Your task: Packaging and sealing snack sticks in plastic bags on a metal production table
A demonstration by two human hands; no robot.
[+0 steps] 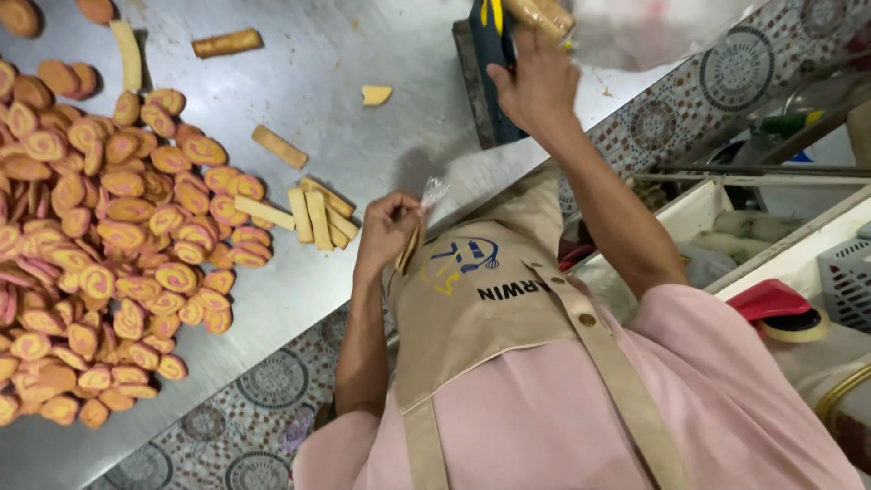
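Left hand (386,231) – fingers closed in a pinch on a couple of sticks (410,247), thin, pale tan, flat-sided biscuit bars, held upright just above the apron (472,308), with a scrap of clear wrapper (434,191) poking up from the same grip. Right hand (535,86) – raised at the far edge of the table (363,45), fingers curled shut around the neck of a bag (635,32), clear and crinkled, with more tan bars showing at its mouth; the exact hold of the fingertips is hidden behind the hand. Just beside this hand: a dark block with a blue-and-yellow part (490,54), standing on the steel; what it is cannot be told. Loose stock on the table: a small row of sticks (318,213) lying side by side near the left hand, several single ones scattered farther off, and one small broken piece (376,93). Left of these, well apart from both hands, a large heap of swirl cookies (118,245) – oval, orange-brown rims, pink spiral centres, piled several deep. To the right, below table level: a white crate (699,213) and a red tape dispenser (771,299) with its roll. The person wears a pink shirt under the beige apron.
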